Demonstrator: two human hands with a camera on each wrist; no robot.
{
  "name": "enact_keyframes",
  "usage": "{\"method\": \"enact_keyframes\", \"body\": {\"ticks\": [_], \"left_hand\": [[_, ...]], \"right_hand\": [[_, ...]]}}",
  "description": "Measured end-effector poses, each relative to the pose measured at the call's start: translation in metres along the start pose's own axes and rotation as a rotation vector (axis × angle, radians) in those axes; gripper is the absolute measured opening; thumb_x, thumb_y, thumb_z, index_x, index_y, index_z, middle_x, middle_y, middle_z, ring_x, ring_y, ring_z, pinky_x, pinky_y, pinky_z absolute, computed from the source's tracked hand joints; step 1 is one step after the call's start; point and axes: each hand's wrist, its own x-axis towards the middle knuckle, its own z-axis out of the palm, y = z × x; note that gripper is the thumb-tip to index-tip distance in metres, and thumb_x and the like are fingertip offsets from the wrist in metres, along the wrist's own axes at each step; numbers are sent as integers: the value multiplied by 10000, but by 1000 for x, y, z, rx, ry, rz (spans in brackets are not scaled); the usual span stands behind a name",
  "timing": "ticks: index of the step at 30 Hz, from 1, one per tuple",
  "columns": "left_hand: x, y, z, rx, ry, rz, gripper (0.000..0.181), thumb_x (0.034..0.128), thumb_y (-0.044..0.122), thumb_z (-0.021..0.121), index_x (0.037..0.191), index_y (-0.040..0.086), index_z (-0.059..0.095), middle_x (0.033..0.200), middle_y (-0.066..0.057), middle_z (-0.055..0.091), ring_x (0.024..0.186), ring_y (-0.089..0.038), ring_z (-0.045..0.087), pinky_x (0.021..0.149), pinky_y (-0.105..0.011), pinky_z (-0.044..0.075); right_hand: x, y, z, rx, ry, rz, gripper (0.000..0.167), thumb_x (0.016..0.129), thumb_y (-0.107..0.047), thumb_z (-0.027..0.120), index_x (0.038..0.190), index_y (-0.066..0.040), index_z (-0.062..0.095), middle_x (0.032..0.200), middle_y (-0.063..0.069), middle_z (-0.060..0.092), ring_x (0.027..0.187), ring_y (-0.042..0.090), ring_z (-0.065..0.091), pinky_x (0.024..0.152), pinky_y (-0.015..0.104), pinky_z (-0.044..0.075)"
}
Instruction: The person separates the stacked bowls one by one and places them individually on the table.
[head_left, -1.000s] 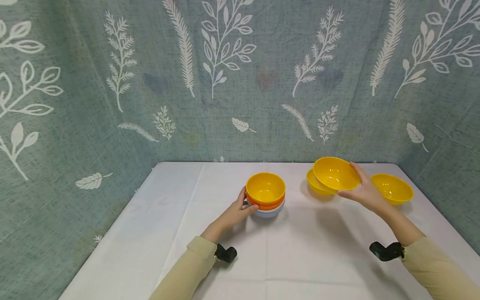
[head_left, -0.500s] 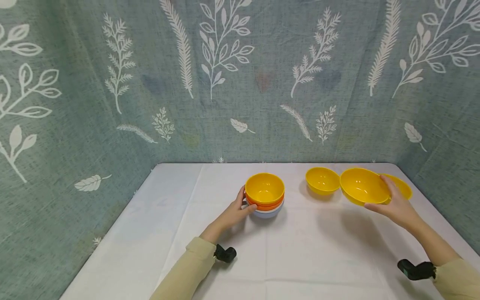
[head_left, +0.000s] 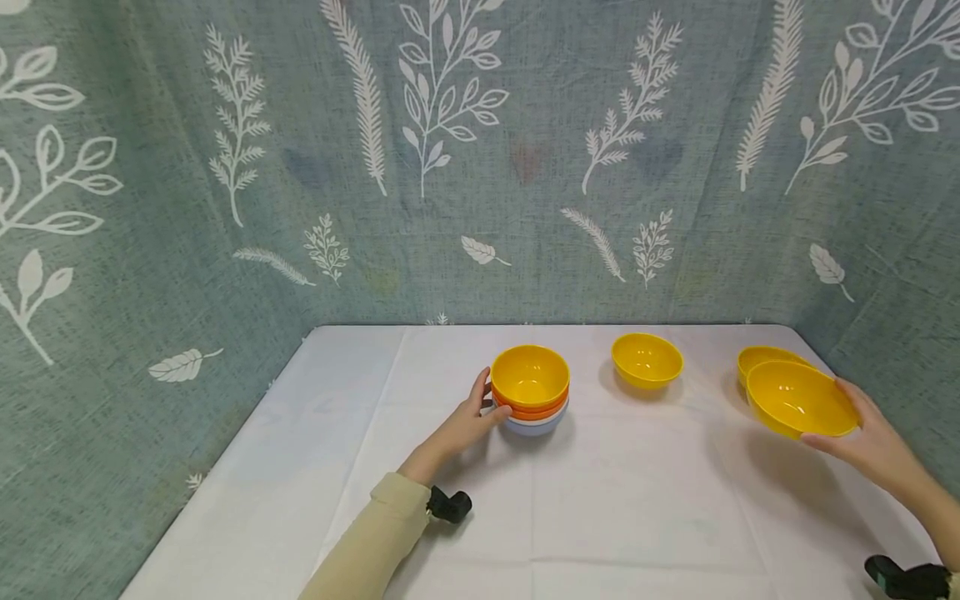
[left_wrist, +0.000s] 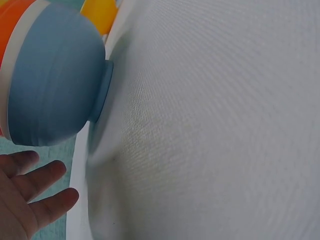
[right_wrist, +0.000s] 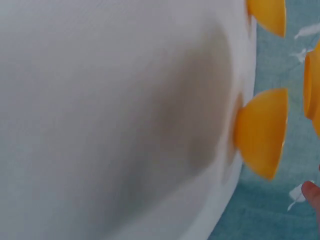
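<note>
My left hand [head_left: 461,427] is at a stack of nested bowls, its thumb across the front and its fingers along the left side. A yellow bowl [head_left: 530,377] tops the stack, over orange rims [head_left: 542,411] and a light blue bowl [head_left: 535,427] at the bottom. In the left wrist view several fingers [left_wrist: 45,182] extend straight below the blue bowl [left_wrist: 55,75], apart from it. My right hand [head_left: 873,433] grips another yellow bowl [head_left: 798,400] by its right side, above the table. That held bowl partly hides a yellow bowl [head_left: 761,360] standing behind it.
A further yellow bowl [head_left: 647,361] stands between the stack and the right-hand bowls. White cloth covers the table [head_left: 637,517]. Patterned green fabric [head_left: 480,242] hangs along the back and both sides.
My right hand has carried its yellow bowl rightward and nearer, from in front of the middle bowl to in front of the rightmost one. The left hand and stack stay in place.
</note>
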Motion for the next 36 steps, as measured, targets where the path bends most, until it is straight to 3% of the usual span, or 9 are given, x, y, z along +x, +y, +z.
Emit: {"method": "enact_keyframes", "body": {"ticks": [8,16,18,23,26,31,36], "left_hand": [[0,1,0,-19,1,-1,948,837,618,492,1479,161,-34,1496,-131,233,1284,-303,377,1039,-552,278],[0,2,0,-24,-6,10,943,849,602,489,1478,137,-38,1493,-152,231,1283,-321,374,1029,-571,277],[-6,13,-3,-26,-16,15,919,875,552,493,1475,100,-36,1486,-181,230,1280,-344,371,1022,-581,279],[-5,11,-2,-25,-20,16,906,882,530,499,1475,103,-36,1485,-176,237,1277,-339,375,1022,-581,279],[1,0,1,-20,-13,12,938,850,597,492,1479,148,-39,1491,-136,243,1279,-306,381,1030,-567,281],[1,-1,1,-22,-11,6,943,842,608,494,1479,160,-38,1494,-129,238,1285,-306,375,1036,-565,274],[0,0,0,-18,-8,1,941,841,604,500,1479,169,-40,1497,-129,230,1288,-304,370,1039,-559,272]], "right_hand": [[-6,30,-4,-44,-33,99,1032,850,-405,622,1389,120,-85,1398,404,-68,1176,614,116,899,737,148],[-11,57,-4,-45,-134,224,1121,823,-506,609,1357,138,-137,1360,422,-101,1185,611,50,917,740,85],[-11,58,-5,-47,-156,242,1136,815,-516,613,1353,140,-143,1353,425,-110,1187,614,34,914,740,76],[-9,68,-8,-38,-219,316,1205,784,-573,613,1336,140,-186,1343,418,-145,1192,609,1,925,730,65],[-10,70,-11,-21,-251,346,1230,778,-589,606,1319,150,-215,1333,419,-166,1193,609,-14,935,723,59],[-10,74,-13,-3,-275,339,1214,798,-568,599,1308,151,-236,1323,425,-178,1183,609,-11,937,720,51],[-2,110,-8,9,-304,269,1172,830,-505,600,1317,119,-264,1326,423,-189,1182,611,-22,910,735,67]]}}
